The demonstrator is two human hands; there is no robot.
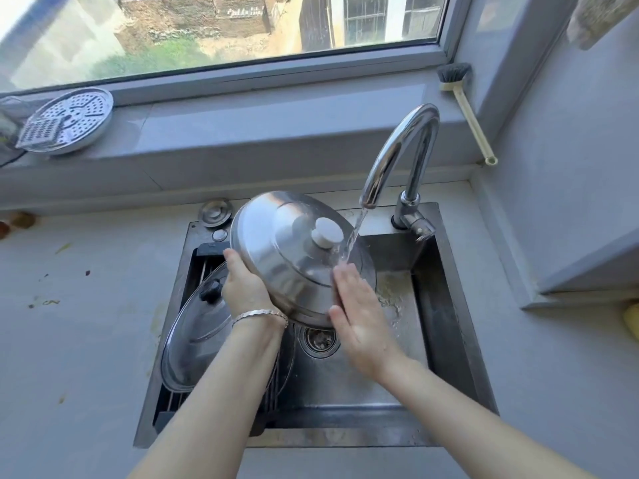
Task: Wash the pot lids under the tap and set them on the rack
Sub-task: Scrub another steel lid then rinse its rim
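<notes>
A steel pot lid (276, 247) with a white knob is tilted over the sink, its top facing me. My left hand (243, 286) grips its lower left rim. My right hand (359, 309) lies flat and open against the lid's lower right face. Water runs from the chrome tap (397, 157) onto the lid beside the knob. A second lid (197, 337) with a black knob rests on the black rack (207, 252) across the sink's left side, partly hidden by my left forearm.
The steel sink (446, 326) has a drain (320, 340) at its middle. A perforated steamer plate (69, 121) leans on the windowsill at left. A dish brush (466, 112) leans in the right corner. Grey counter surrounds the sink.
</notes>
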